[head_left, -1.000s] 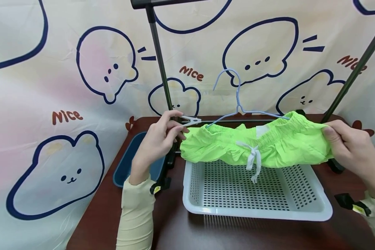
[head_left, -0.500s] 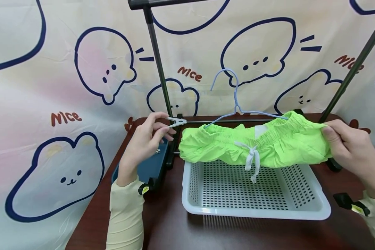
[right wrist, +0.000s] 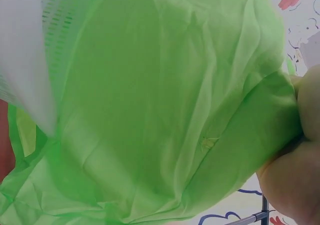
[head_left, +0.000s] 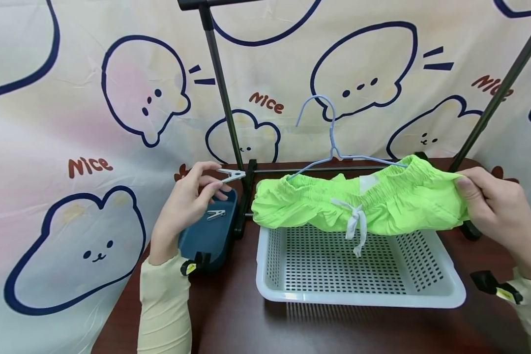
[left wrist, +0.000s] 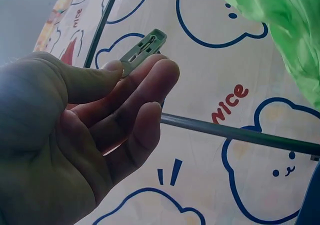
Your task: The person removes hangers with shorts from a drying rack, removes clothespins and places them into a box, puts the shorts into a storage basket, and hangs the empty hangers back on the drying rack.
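Observation:
Bright green shorts (head_left: 363,204) with a white drawstring (head_left: 355,225) hang on a light blue wire hanger (head_left: 332,142) above a white perforated basket (head_left: 358,295). My right hand (head_left: 491,209) grips the right end of the shorts (right wrist: 165,110), holding them up. My left hand (head_left: 190,199) pinches a pale clothespin (head_left: 231,175) between thumb and fingers, over a dark blue tray (head_left: 208,236). The clothespin (left wrist: 142,50) juts out past my fingertips in the left wrist view. A second clothespin (head_left: 215,214) lies in the tray.
A dark metal rack stands behind, with an upright pole (head_left: 221,88) at left, a slanted pole (head_left: 495,98) at right and a low crossbar (head_left: 318,169). A cartoon-printed cloth (head_left: 93,123) forms the backdrop. The brown table (head_left: 248,324) has bare surface in front of the basket.
My left hand has carried the clothespin left and down, away from the left end of the shorts to above the blue tray. The right hand keeps its grip.

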Available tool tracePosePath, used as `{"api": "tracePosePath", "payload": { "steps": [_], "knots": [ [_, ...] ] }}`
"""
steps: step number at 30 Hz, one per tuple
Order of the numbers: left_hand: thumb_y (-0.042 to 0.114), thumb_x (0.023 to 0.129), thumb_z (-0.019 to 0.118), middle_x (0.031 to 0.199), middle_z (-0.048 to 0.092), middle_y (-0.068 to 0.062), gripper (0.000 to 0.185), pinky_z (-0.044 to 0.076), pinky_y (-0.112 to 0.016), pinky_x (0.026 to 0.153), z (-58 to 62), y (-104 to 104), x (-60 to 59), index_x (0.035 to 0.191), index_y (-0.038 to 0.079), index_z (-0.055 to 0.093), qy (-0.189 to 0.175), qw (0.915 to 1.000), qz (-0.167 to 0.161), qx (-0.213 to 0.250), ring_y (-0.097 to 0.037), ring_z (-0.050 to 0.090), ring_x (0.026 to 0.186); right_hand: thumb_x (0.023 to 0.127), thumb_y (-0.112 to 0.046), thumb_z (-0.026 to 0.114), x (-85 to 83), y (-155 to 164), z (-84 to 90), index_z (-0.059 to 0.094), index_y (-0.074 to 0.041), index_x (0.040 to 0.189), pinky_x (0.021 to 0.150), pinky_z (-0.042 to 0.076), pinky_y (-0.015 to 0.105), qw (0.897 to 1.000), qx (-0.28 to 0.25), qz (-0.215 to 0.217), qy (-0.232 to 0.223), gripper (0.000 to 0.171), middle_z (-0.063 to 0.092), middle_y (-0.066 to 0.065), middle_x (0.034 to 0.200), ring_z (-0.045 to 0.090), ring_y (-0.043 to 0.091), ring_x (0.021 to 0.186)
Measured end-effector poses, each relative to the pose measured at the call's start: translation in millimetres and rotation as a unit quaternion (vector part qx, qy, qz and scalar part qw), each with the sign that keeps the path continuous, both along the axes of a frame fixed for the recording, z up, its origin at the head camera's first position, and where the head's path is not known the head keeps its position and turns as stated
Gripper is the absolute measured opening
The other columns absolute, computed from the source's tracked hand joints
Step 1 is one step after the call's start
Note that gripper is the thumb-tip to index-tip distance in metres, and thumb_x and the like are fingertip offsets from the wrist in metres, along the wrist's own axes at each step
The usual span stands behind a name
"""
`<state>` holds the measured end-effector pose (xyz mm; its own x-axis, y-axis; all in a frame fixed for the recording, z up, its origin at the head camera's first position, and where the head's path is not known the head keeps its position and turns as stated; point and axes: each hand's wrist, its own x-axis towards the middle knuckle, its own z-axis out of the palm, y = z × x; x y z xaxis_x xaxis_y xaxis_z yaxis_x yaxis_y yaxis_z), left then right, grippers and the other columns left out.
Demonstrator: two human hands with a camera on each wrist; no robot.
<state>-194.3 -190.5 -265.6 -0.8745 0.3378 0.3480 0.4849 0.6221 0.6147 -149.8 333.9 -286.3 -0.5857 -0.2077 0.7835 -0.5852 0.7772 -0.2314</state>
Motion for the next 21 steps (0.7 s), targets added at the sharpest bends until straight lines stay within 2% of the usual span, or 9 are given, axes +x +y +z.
{"api": "tracePosePath", "payload": {
  "steps": [4, 8, 12, 14, 17, 21],
  "knots": [
    [0.010, 0.099, 0.056, 0.099, 0.075, -0.014, 0.035, 0.052, -0.027, 0.062, -2.2, -5.0, -3.1, 0.132, 0.008, 0.045, -0.021, 0.9994, 0.007, -0.027, -0.020, 0.072, 0.079, 0.103, -0.026, 0.049, -0.6, 0.3, 0.8, 0.064, 0.009, 0.091, 0.050, 0.030, 0.013, 1.000, 0.001, -0.003, 0.001, 0.040, 0.046, -0.015, 0.072, 0.033, -0.015, 0.061],
    [0.008, 0.100, 0.054, 0.100, 0.074, -0.015, 0.032, 0.048, -0.025, 0.059, -11.7, -17.8, -6.9, 0.130, 0.007, 0.044, -0.062, 0.9968, 0.008, -0.048, -0.023, 0.072, 0.083, 0.103, -0.023, 0.051, -2.3, 0.5, 0.3, 0.065, 0.009, 0.092, 0.051, 0.031, 0.013, 1.000, -0.001, -0.004, -0.003, 0.036, 0.047, -0.020, 0.076, 0.034, -0.016, 0.062],
    [0.008, 0.101, 0.051, 0.103, 0.074, -0.016, 0.030, 0.050, -0.025, 0.064, -24.8, -35.5, -7.7, 0.130, 0.006, 0.043, -0.097, 0.9927, 0.024, -0.068, -0.024, 0.072, 0.086, 0.102, -0.018, 0.052, -4.9, 0.4, 0.6, 0.064, 0.008, 0.091, 0.051, 0.031, 0.013, 1.000, -0.005, 0.000, -0.012, 0.030, 0.046, -0.021, 0.078, 0.034, -0.015, 0.063],
    [0.009, 0.102, 0.051, 0.104, 0.074, -0.015, 0.030, 0.050, -0.024, 0.065, -29.4, -41.2, -8.1, 0.131, 0.006, 0.042, -0.104, 0.9911, 0.031, -0.077, -0.023, 0.072, 0.087, 0.102, -0.017, 0.052, -5.7, 0.5, 0.9, 0.064, 0.008, 0.091, 0.051, 0.030, 0.013, 1.000, -0.007, 0.000, -0.011, 0.029, 0.046, -0.021, 0.078, 0.034, -0.015, 0.062],
    [0.009, 0.102, 0.051, 0.104, 0.074, -0.016, 0.031, 0.050, -0.027, 0.068, -33.9, -45.9, -10.1, 0.131, 0.006, 0.042, -0.106, 0.9908, 0.025, -0.080, -0.024, 0.072, 0.087, 0.102, -0.020, 0.051, -4.8, 0.5, 1.0, 0.063, 0.009, 0.091, 0.051, 0.030, 0.012, 1.000, -0.005, -0.005, -0.007, 0.033, 0.045, -0.020, 0.076, 0.033, -0.015, 0.063],
    [0.006, 0.101, 0.052, 0.103, 0.074, -0.015, 0.031, 0.054, -0.040, 0.082, -37.8, -52.1, -13.9, 0.130, 0.004, 0.043, -0.113, 0.9891, 0.013, -0.093, -0.024, 0.072, 0.087, 0.103, -0.021, 0.051, -3.7, 0.0, 0.5, 0.063, 0.009, 0.091, 0.051, 0.031, 0.012, 1.000, -0.005, -0.001, -0.003, 0.034, 0.046, -0.017, 0.073, 0.034, -0.015, 0.062]
  ]
}}
